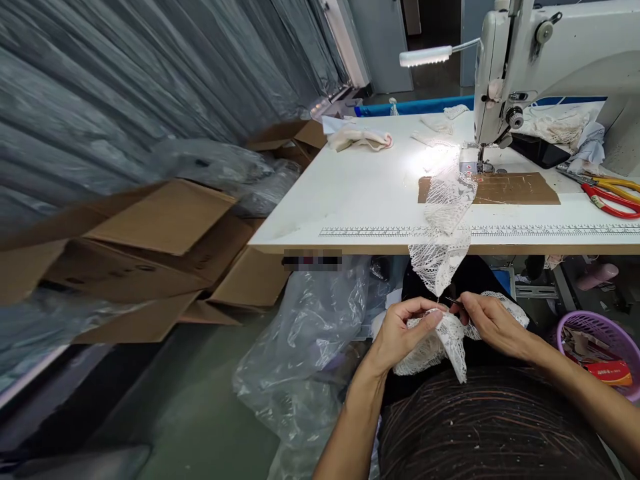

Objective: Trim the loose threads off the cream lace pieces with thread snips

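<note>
My left hand (406, 331) pinches white lace (453, 340) over my lap, thumb and fingertips closed on its upper edge. Close beside it, my right hand (493, 325) is closed on a small dark thin tool (454, 301) whose tip points at the lace; its exact kind is too small to tell. Another stretch of lace trim (443, 230) runs from near the sewing machine's needle (481, 160) over the table edge, its lower point hanging just above my fingers. More of the lace lies bunched on my legs, partly behind both hands.
The white sewing machine (575, 50) stands at the right of the white table (300, 213). Red-handled scissors (613, 203) and a brown strip (520, 189) lie on top. A purple basket (597, 320) is at lower right. Cardboard boxes (160, 217) and clear plastic (300, 353) lie left.
</note>
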`<state>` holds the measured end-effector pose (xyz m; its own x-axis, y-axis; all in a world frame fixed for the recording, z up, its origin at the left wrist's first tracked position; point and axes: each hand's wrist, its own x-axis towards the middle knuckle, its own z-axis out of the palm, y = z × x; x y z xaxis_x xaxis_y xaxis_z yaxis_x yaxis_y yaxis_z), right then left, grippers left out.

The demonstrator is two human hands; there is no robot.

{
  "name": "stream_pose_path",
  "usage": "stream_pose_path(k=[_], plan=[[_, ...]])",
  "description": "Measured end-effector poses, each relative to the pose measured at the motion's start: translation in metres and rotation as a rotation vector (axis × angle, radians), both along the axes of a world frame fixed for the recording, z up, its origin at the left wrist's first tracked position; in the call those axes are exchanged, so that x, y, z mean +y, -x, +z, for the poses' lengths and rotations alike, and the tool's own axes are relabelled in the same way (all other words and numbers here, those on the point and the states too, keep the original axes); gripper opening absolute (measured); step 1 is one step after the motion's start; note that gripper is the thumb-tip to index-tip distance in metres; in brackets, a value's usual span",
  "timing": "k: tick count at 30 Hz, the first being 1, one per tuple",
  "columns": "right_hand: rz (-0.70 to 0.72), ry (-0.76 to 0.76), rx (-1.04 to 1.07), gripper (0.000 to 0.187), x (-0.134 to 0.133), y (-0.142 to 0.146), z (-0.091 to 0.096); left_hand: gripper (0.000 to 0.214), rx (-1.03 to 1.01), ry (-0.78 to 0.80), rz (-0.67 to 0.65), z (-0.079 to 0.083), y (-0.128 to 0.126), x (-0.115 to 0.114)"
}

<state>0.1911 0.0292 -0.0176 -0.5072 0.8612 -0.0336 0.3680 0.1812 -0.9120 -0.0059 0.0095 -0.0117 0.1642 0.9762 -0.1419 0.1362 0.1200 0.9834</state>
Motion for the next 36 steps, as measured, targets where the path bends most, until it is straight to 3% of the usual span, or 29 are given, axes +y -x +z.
stream_pose_path(k=[5,10,19,24,27,32,36], plan=[[0.06,-0.064,-0.009,0.052,0.01,0.013,-0.002,0.027,0.021,-0.01,0.008,-0.001,0.0,0.0],[-0.045,-0.091,-0.046,0.048,0.012,0.015,-0.005,0.026,0.005,-0.001,0.021,-0.001,0.0,0.0],[0.043,-0.181,-0.141,0.04,0.005,0.012,0.0,0.027,0.004,0.039,0.051,0.0,-0.001,0.001],[-0.028,-0.195,-0.206,0.037,0.007,0.017,0.001,0.026,0.002,0.027,0.043,-0.001,-0.002,0.001],[-0.074,-0.132,-0.092,0.033,0.006,0.015,-0.004,0.027,-0.016,0.038,0.049,-0.003,-0.003,0.001],[0.055,0.18,0.136,0.046,0.003,0.011,-0.012,0.035,-0.051,0.028,0.001,-0.016,0.002,0.003],[0.012,0.281,0.221,0.048,0.009,-0.002,-0.006,0.068,0.121,0.018,0.066,-0.035,0.017,0.001]])
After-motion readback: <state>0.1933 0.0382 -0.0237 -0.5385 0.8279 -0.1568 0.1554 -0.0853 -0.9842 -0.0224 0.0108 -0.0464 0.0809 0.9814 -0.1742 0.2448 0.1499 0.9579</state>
